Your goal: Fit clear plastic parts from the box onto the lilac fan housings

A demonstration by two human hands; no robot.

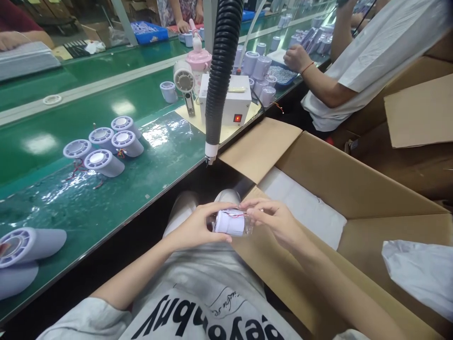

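Observation:
Over my lap, both hands hold one small lilac cylindrical housing (230, 222) with thin red wires across its top. My left hand (197, 227) wraps round its left side, fingers curled. My right hand (272, 218) pinches its right end, fingertips on the wires and on a bit of clear wrap. Several more lilac housings (104, 147) with ribbed white ends and loose red wires lie on the green bench (152, 156) to the left. Two larger ones (24, 245) lie at the near left edge.
A black corrugated hose (221, 75) hangs down in front of a white control box (233, 106) with a red switch. An open cardboard box (339, 189) with white padding stands at my right. A co-worker in white (357, 61) sits beyond it, hand by more housings.

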